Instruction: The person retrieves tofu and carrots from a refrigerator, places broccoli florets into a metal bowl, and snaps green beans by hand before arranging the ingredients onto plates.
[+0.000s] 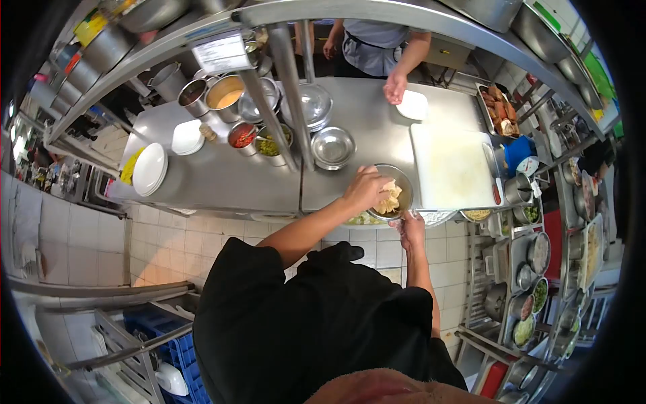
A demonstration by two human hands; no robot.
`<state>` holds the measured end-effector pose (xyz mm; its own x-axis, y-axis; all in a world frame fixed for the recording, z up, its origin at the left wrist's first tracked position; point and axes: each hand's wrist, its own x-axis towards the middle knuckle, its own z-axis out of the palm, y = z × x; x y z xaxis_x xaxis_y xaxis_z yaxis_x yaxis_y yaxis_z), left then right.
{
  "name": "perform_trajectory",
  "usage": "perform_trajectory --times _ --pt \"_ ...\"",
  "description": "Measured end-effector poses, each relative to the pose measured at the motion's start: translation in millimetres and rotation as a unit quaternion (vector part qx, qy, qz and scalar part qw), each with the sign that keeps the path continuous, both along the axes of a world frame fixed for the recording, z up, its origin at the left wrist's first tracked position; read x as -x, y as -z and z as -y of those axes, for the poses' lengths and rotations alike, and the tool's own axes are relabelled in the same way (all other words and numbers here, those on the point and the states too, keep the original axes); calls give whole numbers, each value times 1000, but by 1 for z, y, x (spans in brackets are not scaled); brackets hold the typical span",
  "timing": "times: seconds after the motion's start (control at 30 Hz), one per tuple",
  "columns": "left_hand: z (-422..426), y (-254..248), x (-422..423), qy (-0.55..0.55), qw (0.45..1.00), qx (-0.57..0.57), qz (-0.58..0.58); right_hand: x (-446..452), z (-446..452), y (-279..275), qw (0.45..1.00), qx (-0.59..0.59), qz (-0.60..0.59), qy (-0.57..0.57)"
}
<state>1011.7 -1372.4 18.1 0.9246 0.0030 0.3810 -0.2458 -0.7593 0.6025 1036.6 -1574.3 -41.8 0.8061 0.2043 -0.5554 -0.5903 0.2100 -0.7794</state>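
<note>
A round metal bowl (404, 180) at the counter's front edge holds pale yellow food pieces (388, 200). My left hand (365, 189) reaches over the bowl's left side, its fingers bent round some of the pieces. Below the bowl, my right hand (412, 231) grips the near rim, with its fingers partly hidden. A white cutting board (452, 165) lies just right of the bowl. Up and to the left of it sits a shiny empty-looking metal bowl (333, 148).
Steel posts (296, 101) and an overhead shelf (377, 12) cross the view. Across the counter (249, 185), a co-worker's hand (396, 87) is beside a white plate (412, 106). A knife (494, 176) lies along the board's right side. Pots (225, 92) and white plates (149, 168) stand left.
</note>
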Motion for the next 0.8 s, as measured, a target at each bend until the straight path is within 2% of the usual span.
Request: perform_trajectory --times 0.07,0.13,0.17,0.2,0.27,0.3,0.37,0.4,0.43,0.47,0.5,0.57,0.6,0.67,0.73,0.77,0.8 --pt "-2 -15 -18 -32 999 19 27 -22 -6 10 998 -7 -12 57" --pt "-3 -23 -33 -40 996 67 46 -52 -4 50 1000 16 0 -8" --pt "-3 -18 -37 -39 995 80 44 -61 -21 55 999 15 7 50" --pt "-4 -13 -40 -36 995 89 42 -76 -30 69 998 43 -5 41" --pt "-3 -2 -37 3 995 102 20 -94 -49 85 997 -74 -15 27" --pt "-1 2 -35 20 994 102 18 -98 -64 59 999 0 -9 45" --pt "9 0 -33 46 992 112 -23 -114 -76 91 994 -108 -26 2" --pt "12 10 -32 51 992 117 -22 -119 -72 104 994 -79 20 -73" --pt "20 8 -30 48 987 144 -46 -127 -76 105 992 51 37 -113" --pt "19 24 -28 54 991 102 -64 -121 -64 88 993 55 27 -97" --pt "24 34 -25 54 986 128 -95 -114 -51 68 995 58 18 -81" --pt "33 53 -21 85 973 167 -136 -83 -9 53 998 -31 34 -41" --pt "42 62 -20 94 963 206 -146 -64 20 58 998 -16 55 -2" --pt "59 62 -27 149 958 161 -183 -48 71 67 993 18 106 43" --pt "100 62 -18 196 943 150 -225 1 157 79 984 56 102 135" --pt "119 62 -19 214 932 146 -253 30 197 79 977 44 73 196" --pt "139 64 -26 257 931 108 -235 60 235 83 965 28 42 257"
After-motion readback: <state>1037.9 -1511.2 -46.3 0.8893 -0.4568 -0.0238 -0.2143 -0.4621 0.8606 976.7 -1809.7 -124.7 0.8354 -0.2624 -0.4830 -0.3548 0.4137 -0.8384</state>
